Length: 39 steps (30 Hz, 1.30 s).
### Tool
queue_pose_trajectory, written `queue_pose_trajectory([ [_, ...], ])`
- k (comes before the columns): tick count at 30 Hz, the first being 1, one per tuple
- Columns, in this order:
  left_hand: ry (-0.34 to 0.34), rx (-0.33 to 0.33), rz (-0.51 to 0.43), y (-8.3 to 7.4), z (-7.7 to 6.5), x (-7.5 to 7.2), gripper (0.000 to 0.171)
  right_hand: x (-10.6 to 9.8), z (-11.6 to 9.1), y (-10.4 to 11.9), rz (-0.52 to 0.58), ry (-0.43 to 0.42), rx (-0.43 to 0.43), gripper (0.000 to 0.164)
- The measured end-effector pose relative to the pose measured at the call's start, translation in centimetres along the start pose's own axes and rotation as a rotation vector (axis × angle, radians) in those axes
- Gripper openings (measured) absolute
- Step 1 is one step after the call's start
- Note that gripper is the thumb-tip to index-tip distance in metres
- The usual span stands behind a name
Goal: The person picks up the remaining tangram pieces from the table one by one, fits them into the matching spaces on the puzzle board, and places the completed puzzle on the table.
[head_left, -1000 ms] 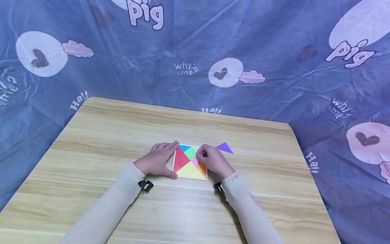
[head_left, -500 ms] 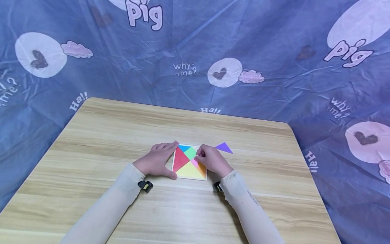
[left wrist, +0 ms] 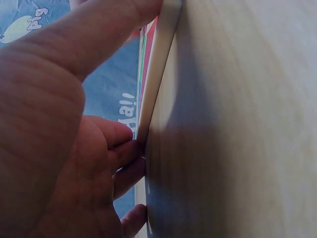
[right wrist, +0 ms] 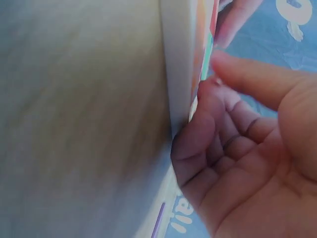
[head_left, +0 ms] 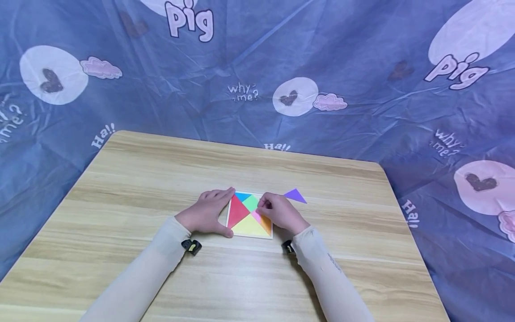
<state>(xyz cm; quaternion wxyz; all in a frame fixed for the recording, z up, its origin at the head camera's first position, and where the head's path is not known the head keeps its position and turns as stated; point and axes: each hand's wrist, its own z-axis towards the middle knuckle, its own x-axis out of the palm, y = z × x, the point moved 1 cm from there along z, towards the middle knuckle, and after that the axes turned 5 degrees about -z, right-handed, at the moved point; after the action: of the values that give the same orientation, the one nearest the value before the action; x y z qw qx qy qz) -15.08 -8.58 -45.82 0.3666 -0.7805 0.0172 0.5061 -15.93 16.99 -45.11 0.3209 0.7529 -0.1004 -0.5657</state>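
A square tangram tray (head_left: pixel 257 237) with a pale rim lies on the table. In it are a red triangle (head_left: pixel 239 211), a yellow triangle (head_left: pixel 252 226), a blue piece (head_left: pixel 242 196), a green piece (head_left: pixel 251 203), a pink piece (head_left: pixel 254 214) and an orange piece (head_left: pixel 265 225). My left hand (head_left: pixel 207 210) spans the tray's left edge, thumb at the near corner and fingers at the far one. Over the tray's right part, my right hand (head_left: pixel 279 210) has curled fingers, its index tip at the pieces and thumb tip close by. Nothing shows between them; the far right part is hidden.
A purple triangle (head_left: pixel 296 196) lies on the wooden table (head_left: pixel 225 286) just beyond the right hand. Behind the table hangs a blue printed cloth (head_left: pixel 249 53). Each wrist wears a small black device, such as the left wrist device (head_left: pixel 191 247).
The right thumb has shifted slightly left and nearer, covering more of the pink piece. The left hand keeps its place at the tray, and the purple triangle has stayed put.
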Motion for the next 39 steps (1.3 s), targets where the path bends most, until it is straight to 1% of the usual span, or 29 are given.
queue_pose_trajectory([
  [5,-0.008,0.006,-0.004,0.0,0.1,0.1,0.128,-0.9,-0.8,-0.6,0.036,-0.055,-0.003,0.008],
  [13,-0.013,0.002,-0.013,0.0,0.0,0.1,0.127,-3.2,-1.9,-1.4,0.054,-0.228,-0.025,0.006],
  [18,-0.009,-0.003,-0.016,-0.1,-0.1,0.0,0.128,-3.9,-2.2,-1.7,0.080,-0.290,-0.016,0.005],
  [24,-0.006,-0.001,-0.017,-0.1,0.0,0.0,0.128,-4.4,-2.4,-2.1,0.064,-0.320,-0.020,0.009],
  [27,-0.006,0.002,-0.016,-0.1,0.0,0.1,0.128,-4.7,-2.6,-2.6,0.046,-0.338,-0.007,0.010],
  [30,-0.003,-0.003,-0.012,-0.1,0.0,0.1,0.128,-5.2,-2.6,-3.2,0.004,-0.356,0.028,0.013],
  [34,-0.009,0.001,-0.013,0.0,0.0,0.1,0.128,-5.6,-2.6,-4.1,-0.080,-0.360,0.094,0.019],
  [36,-0.010,0.002,-0.012,0.1,0.0,0.1,0.128,-5.7,-2.6,-4.5,-0.111,-0.350,0.124,0.023],
  [39,-0.011,0.003,-0.006,0.1,0.0,0.2,0.129,-5.7,-2.5,-5.0,-0.154,-0.322,0.146,0.028],
])
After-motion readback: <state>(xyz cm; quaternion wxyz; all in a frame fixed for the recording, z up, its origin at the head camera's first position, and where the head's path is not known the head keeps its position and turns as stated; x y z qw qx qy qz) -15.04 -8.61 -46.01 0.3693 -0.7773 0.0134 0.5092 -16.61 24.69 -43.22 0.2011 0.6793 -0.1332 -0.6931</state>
